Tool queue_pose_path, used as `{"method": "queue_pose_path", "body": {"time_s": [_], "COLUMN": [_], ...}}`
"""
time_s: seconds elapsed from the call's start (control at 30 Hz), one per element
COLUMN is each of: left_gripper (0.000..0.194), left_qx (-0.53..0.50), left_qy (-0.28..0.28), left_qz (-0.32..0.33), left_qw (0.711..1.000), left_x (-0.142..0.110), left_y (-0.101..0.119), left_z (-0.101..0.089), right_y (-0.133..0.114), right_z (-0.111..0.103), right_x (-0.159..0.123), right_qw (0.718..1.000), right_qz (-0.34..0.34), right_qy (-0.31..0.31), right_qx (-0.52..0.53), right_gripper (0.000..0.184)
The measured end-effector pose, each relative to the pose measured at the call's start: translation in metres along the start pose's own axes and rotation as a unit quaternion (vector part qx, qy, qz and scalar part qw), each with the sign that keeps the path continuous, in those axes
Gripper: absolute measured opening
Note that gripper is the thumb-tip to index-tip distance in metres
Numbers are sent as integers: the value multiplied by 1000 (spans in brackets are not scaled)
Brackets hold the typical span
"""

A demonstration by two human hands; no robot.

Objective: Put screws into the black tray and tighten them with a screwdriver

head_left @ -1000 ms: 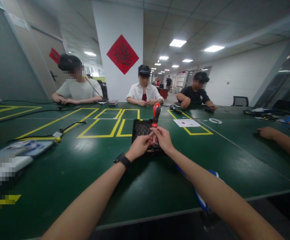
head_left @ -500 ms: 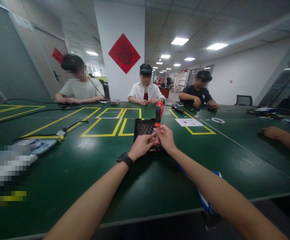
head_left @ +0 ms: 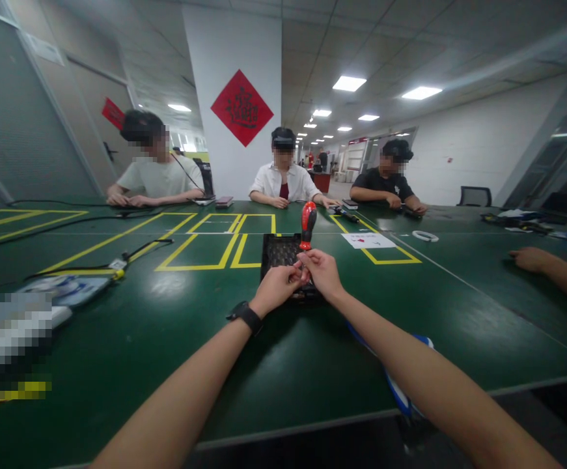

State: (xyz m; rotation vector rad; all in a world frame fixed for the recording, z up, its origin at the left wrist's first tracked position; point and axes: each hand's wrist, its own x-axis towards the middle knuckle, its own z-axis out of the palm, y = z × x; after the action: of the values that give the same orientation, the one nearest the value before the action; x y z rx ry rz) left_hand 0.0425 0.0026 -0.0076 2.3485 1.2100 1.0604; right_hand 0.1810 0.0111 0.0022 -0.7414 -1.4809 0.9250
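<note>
A screwdriver (head_left: 307, 225) with a red and black handle stands nearly upright, handle up. My right hand (head_left: 325, 273) is closed around its lower part, just under the handle. Pressed against those fingertips, my left hand (head_left: 279, 286) is closed in a pinch; whatever lies between its fingers is too small or hidden to name. The screwdriver's tip is hidden by my fingers. Beneath both hands a black case (head_left: 276, 246) with a patterned inside lies on the green table (head_left: 205, 345); my hands cover its near right part.
A blue and white object (head_left: 398, 391) lies partly under my right forearm. A paper sheet (head_left: 368, 240) and a white ring (head_left: 425, 236) lie to the right, cables (head_left: 146, 246) to the left. Three people sit opposite; another person's hand (head_left: 532, 259) rests at the right.
My hands stay together over the case, and the screwdriver handle leans slightly further left. The person opposite in white has stretched an arm toward the items on the right.
</note>
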Motion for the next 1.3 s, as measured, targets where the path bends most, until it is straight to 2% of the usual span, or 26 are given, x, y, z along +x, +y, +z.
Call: {"method": "queue_pose_path", "body": {"time_s": [0.23,0.53,0.8,0.93,1.13,1.3], "left_gripper": [19,16,21,21,17,18], "left_qx": [-37,-84,-50,-54,-34,-40], "left_qy": [9,-35,8,-6,-18,-23], "left_qz": [-29,2,-22,-20,22,11], "left_qw": [999,996,998,998,999,999], "left_x": [-1,2,1,2,1,1], "left_y": [0,-8,-11,-10,-6,-7], "left_z": [1,2,5,4,-1,1], "right_y": [0,3,7,6,4,3], "right_z": [1,-2,-1,-1,-4,-3], "right_x": [1,4,4,4,5,4], "right_qw": [999,998,999,999,998,998], "right_qz": [8,9,-10,-11,-1,-8], "right_qy": [26,-47,-23,-16,-45,-46], "right_qx": [26,49,27,30,44,30], "right_gripper": [31,33,27,27,30,30]}}
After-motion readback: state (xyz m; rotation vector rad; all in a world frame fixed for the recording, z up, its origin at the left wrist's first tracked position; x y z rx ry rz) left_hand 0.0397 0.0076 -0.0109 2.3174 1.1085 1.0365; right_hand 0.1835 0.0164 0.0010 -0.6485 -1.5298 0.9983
